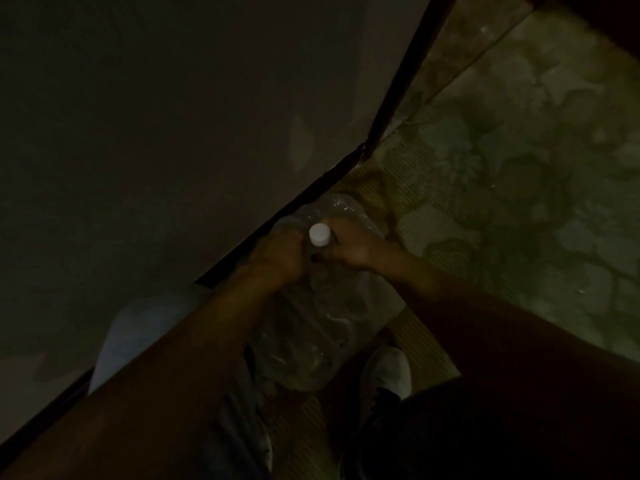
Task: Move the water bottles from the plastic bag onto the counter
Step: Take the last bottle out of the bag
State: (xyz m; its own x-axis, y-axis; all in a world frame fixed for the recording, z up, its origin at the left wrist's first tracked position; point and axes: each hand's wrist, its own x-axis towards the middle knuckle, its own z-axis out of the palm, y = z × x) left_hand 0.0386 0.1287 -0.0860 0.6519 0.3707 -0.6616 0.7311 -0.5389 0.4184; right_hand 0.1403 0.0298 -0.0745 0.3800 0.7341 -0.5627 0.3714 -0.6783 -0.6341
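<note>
Fingers of the right hand (349, 249) curl around the neck of a bottle (329, 306) just below its white cap (319, 234), at the middle of the frame. The left hand (277, 258) closes on something beside the same cap; in this dim light I cannot tell whether it holds the bottle's shoulder or the clear bag (346, 209) that wraps around it. The bottle stands roughly upright, low down near the floor, with the crinkled plastic showing above and below the hands. More bottles may sit in the bag, but that is too dark to make out.

The step in hand looks like the lift-out: one bottle gripped at the top, not yet free of the plastic. The next move probably calls for a straight pull upward while the bag is held back, then a carry up and left onto the worktop (173, 116), the broad pale slab filling the upper left, edged by a dark strip.

The floor (519, 168) on the right is mottled green stone with a ribbed mat under the bag. A pale shoe (386, 372) shows at lower centre. The room is very dark.
</note>
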